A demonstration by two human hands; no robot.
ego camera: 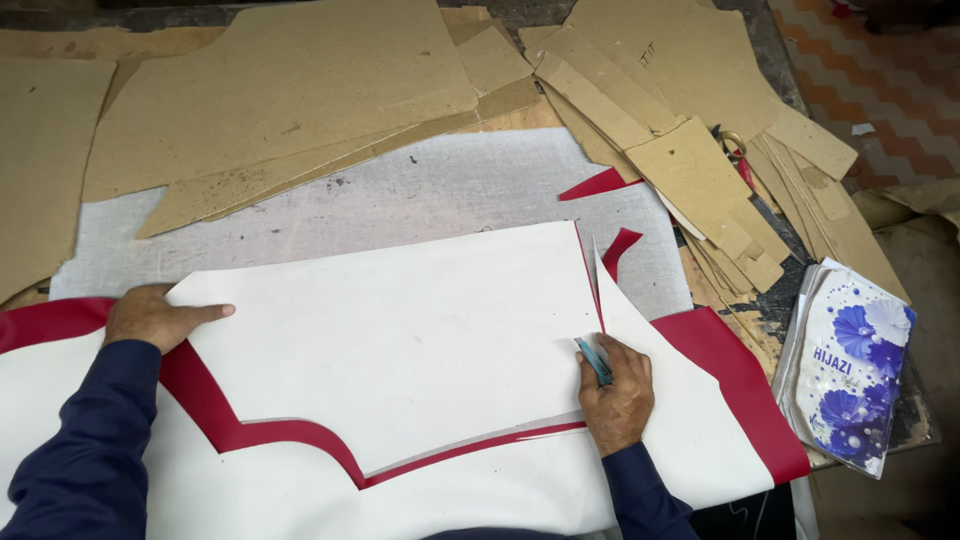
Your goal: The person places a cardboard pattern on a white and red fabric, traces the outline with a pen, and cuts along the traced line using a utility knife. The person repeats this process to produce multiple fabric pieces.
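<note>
My right hand (617, 390) grips a small blue-handled cutting tool (594, 361), its tip at the right edge of a large white pattern-shaped sheet (400, 330). That sheet lies on red-faced, white-backed material (735, 375) spread over the table. My left hand (155, 315) lies flat on the sheet's left corner, fingers together and pointing right. A narrow cut runs up from the tool toward the sheet's top right corner. Small red offcuts (600, 185) lie just beyond.
Many brown cardboard patterns (290, 90) are stacked across the back and the right of the table. A grey felt-like mat (420, 195) lies under the work. A white packet with blue flowers (850, 365) sits at the table's right edge, by a patterned floor.
</note>
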